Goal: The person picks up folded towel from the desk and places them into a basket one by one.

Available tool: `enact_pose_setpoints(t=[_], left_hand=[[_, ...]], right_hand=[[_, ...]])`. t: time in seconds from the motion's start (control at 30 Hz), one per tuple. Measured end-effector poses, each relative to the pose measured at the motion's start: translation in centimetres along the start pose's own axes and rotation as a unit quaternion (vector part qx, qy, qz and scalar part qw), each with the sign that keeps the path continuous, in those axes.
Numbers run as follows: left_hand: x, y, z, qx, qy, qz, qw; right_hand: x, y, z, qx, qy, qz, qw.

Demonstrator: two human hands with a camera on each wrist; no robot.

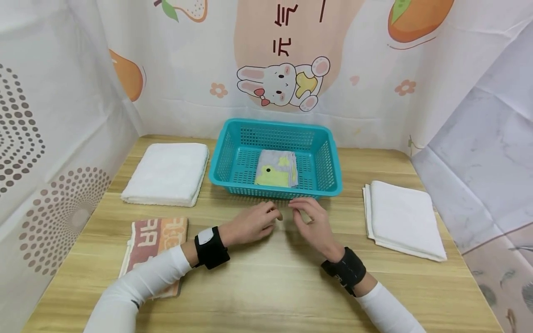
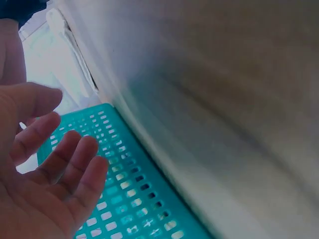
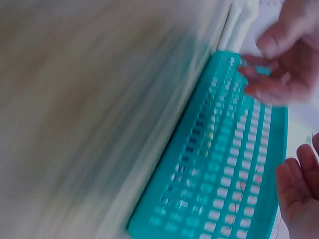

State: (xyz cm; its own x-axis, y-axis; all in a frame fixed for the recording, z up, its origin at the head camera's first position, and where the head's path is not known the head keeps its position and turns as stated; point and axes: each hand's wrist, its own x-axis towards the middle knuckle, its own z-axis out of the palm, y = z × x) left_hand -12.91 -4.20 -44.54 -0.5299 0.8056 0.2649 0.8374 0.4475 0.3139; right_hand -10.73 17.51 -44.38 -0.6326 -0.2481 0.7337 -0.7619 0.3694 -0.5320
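Observation:
Both hands hover over the table just in front of a teal plastic basket (image 1: 275, 191), near each other but apart. The left hand (image 1: 251, 223) has relaxed, slightly bent fingers and holds nothing; in the left wrist view its palm faces the camera beside the basket's perforated side (image 2: 114, 194). The right hand (image 1: 312, 226), its fingers loosely bent, is likewise without anything in its grasp. Inside the basket lies a folded grey and yellow-green towel (image 1: 275, 169) with a cartoon figure.
A folded white towel (image 1: 168, 173) lies left of the basket. Nearer on the left is a red and orange patterned towel (image 1: 156, 236), partly hidden by the left arm. On the right lies a folded white cloth (image 1: 404, 217). Printed curtains (image 1: 187, 69) enclose the table.

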Motion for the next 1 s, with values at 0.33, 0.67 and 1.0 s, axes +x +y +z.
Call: enact_pose_setpoints(t=[0.33,0.67,1.0], left_hand=[[0.2,0.2,0.7,-0.04,-0.063,-0.008,0.9972],[-0.1,0.2,0.7,-0.029,-0.097,0.011,0.9949],[-0.5,0.7,0.5,0.005,-0.118,0.022,0.9928]], right_hand=[[1.7,-1.4,-3.0,-0.006,0.079,0.041,0.996],[1.6,-1.4,-4.7,-0.061,0.103,0.041,0.992],[-0.6,3.2,-7.3,-0.149,0.139,0.119,0.9716]])
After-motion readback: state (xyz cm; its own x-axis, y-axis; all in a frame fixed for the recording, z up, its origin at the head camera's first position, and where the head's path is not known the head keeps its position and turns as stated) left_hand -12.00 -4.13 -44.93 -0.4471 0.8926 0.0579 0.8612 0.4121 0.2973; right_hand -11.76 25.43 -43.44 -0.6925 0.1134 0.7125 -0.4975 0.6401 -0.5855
